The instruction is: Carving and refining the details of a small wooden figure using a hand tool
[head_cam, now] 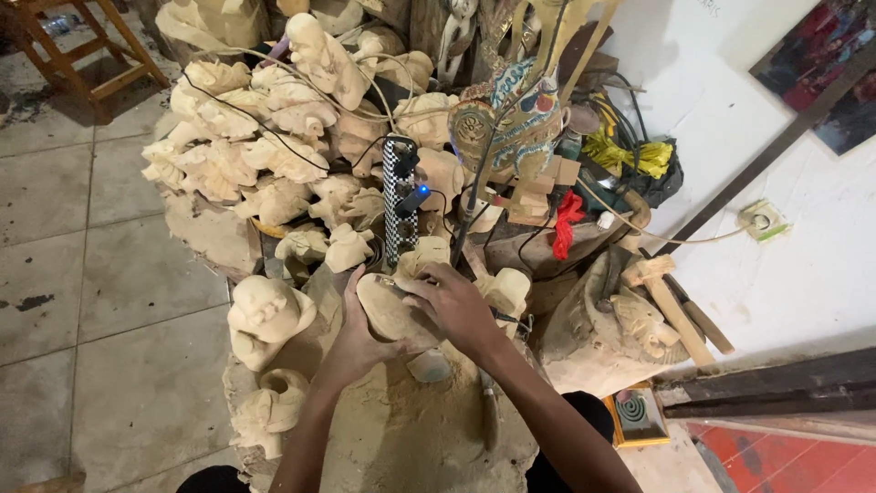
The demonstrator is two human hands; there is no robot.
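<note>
Centrally, the left hand [351, 333] cradles a pale carving [392, 312] from beneath, steadying it above the sawdust mound [401, 429]; the right hand [456, 306] clasps its top at 1 o'clock. Fingers hide the carved face. Whether the right grip also holds a tool cannot be told.

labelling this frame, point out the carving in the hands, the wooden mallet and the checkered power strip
wooden carving [388, 315], head view, its smooth rounded face between both hands
wooden mallet [671, 306], head view, middle of its handle
checkered power strip [399, 205], head view, middle of its body
</note>
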